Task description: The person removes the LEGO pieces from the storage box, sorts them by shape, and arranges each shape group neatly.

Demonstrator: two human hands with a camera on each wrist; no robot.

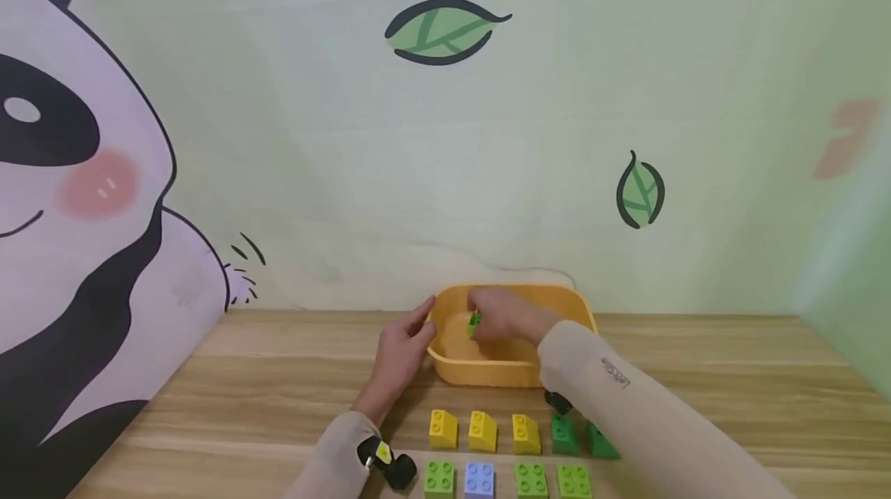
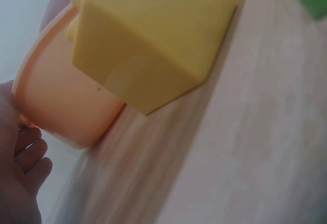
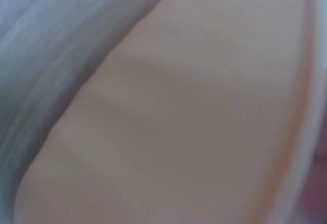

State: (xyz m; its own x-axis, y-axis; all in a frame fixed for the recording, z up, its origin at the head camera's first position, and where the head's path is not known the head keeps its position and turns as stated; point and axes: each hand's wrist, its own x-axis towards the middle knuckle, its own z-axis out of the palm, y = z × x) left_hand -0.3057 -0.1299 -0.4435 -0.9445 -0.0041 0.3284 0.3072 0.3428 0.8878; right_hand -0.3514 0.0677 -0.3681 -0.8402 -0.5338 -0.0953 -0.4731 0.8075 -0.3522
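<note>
A yellow-orange plastic tub [image 1: 480,374] stands at the back of the table against the wall. My left hand [image 1: 400,352] grips its left rim, and the left wrist view shows that hand's fingers [image 2: 31,155] bent at the tub's edge. Reaching over the front rim, my right hand [image 1: 504,313] is inside the tub and pinches a small light green toy brick [image 1: 474,324]. Part of that brick is hidden by the fingers. The right wrist view is filled by the tub wall [image 3: 194,111] and a sleeve.
Before the tub lie two rows of toy bricks. The back row has yellow sloped bricks [image 1: 483,432] and dark green bricks [image 1: 563,435], partly behind the right sleeve. In front are light green bricks [image 1: 531,481] and a lavender brick [image 1: 479,481]. A wall with printed leaves rises behind.
</note>
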